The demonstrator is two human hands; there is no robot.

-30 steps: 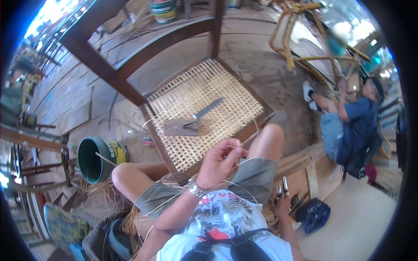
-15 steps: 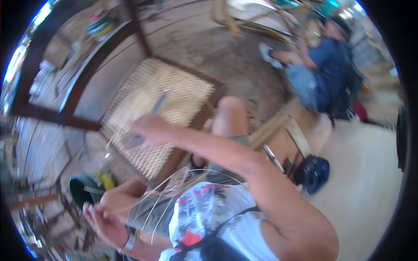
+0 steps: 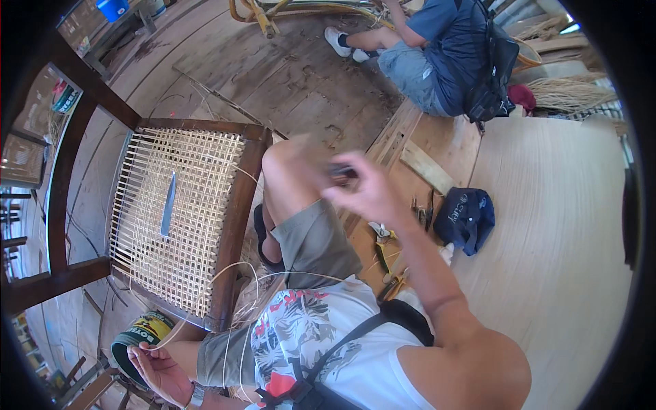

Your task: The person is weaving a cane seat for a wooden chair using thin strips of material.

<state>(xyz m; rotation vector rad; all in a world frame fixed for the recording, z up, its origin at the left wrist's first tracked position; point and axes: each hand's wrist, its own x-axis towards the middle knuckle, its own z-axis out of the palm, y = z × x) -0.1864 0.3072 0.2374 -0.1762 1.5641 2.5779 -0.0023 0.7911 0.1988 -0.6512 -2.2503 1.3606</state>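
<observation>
In front of me a dark wooden chair [image 3: 231, 225] has a woven cane seat [image 3: 198, 178]. A flat metal strip [image 3: 169, 205] lies on the weave. At the lower left, my left hand [image 3: 164, 376] pinches a thin cane strand [image 3: 179, 326]; loops of strand run across my lap. My right hand [image 3: 365, 188] is closed beside my raised knee, blurred by motion. Its fingers hold a small dark thing [image 3: 342, 173] whose kind I cannot make out.
Hand tools with yellow handles [image 3: 383, 256] lie on the boards at my right, near a dark blue pouch [image 3: 465, 220]. A green can [image 3: 140, 331] stands by my left knee. Ahead to the right sits another person [image 3: 437, 55] with a bamboo-like frame [image 3: 263, 20].
My right hand has moved from over the seat to beside my knee, off to the right. The strip now lies uncovered on the weave. My view has shifted; my left hand still holds the strand.
</observation>
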